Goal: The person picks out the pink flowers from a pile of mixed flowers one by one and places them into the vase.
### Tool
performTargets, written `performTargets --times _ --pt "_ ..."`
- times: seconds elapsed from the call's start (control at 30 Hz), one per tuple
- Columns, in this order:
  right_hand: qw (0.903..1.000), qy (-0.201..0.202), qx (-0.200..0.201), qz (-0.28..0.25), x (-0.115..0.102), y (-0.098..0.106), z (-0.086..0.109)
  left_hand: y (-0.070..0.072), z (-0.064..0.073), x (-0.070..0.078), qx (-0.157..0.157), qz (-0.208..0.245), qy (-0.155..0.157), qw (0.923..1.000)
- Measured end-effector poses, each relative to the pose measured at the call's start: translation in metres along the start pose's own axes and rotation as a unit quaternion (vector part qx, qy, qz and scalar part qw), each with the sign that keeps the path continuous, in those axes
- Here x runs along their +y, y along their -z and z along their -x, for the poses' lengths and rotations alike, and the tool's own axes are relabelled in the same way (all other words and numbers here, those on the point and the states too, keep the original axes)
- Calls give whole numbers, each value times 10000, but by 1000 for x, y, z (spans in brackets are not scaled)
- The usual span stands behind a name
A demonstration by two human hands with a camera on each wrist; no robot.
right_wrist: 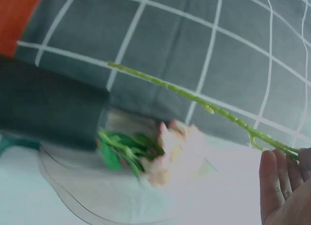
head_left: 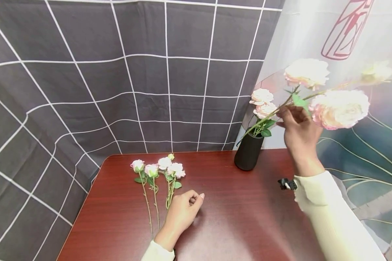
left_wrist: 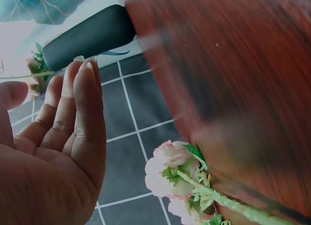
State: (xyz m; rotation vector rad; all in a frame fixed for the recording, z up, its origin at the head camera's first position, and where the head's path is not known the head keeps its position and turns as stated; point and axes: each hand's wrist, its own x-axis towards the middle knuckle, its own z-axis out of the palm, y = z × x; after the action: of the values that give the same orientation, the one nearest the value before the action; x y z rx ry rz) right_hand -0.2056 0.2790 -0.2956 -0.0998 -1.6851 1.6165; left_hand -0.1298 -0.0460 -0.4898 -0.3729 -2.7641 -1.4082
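In the head view my right hand (head_left: 299, 132) pinches the green stem of a branch of artificial peonies, with large pale pink blooms (head_left: 340, 109). The stem (right_wrist: 187, 95) slants down past the fingers, and its bare lower end is outside the black vase (right_wrist: 46, 106) in the right wrist view. Two smaller pink blooms (head_left: 262, 97) with leaves stand in the vase (head_left: 248, 154). My left hand (head_left: 182, 211) is low over the table, fingers loosely curled and holding nothing, beside several cut rose stems (head_left: 147, 199).
The rose heads (head_left: 151, 169) lie towards the back of the red-brown wooden table (head_left: 222, 203). A dark grey curtain with white grid lines (head_left: 143, 79) hangs behind and to the left. A printed pale cloth (head_left: 382, 145) hangs at the right.
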Motion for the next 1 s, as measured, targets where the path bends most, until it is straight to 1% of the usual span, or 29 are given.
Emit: performTargets --times 0.03,0.1,0.2,0.33,0.47,0.53,0.63,0.7,0.73,0.83,0.9,0.93,1.0 --pt "9999 -88 92 -62 -3 0 -5 1 0 0 1 5 -2 10000" --pt "9997 -166 177 -24 -8 0 -12 1 1 -1 -3 12 1 10000" --pt "9987 -78 239 452 -13 0 -20 1 2 -2 -28 26 13 10000" --pt "9919 356 319 1178 -15 2 -28 1 3 -3 6 32 33 10000" --pt "9867 813 208 1394 -12 3 -35 1 4 -4 68 11 9 10000" --pt "9804 1068 79 1655 -9 3 -39 2 4 -4 55 5 8 10000" --pt "9633 1407 -128 2284 -1 1 -45 3 5 -4 28 11 29 10000" --pt "9534 1387 -275 2665 7 0 -46 4 6 -3 25 5 35 10000" --pt "9514 1294 -357 2771 11 -1 -46 4 6 -3 24 8 40 10000" --pt "9494 1002 -558 2924 22 -2 -45 4 8 -3 11 -11 40 10000" --pt "9483 857 -588 2998 27 -4 -43 4 8 -2 -31 -3 37 10000" --pt "9483 818 -605 3006 29 -5 -42 4 8 -2 -40 -6 49 10000" --pt "9436 873 -618 3133 31 -8 -40 4 8 -2 -35 5 64 10000"
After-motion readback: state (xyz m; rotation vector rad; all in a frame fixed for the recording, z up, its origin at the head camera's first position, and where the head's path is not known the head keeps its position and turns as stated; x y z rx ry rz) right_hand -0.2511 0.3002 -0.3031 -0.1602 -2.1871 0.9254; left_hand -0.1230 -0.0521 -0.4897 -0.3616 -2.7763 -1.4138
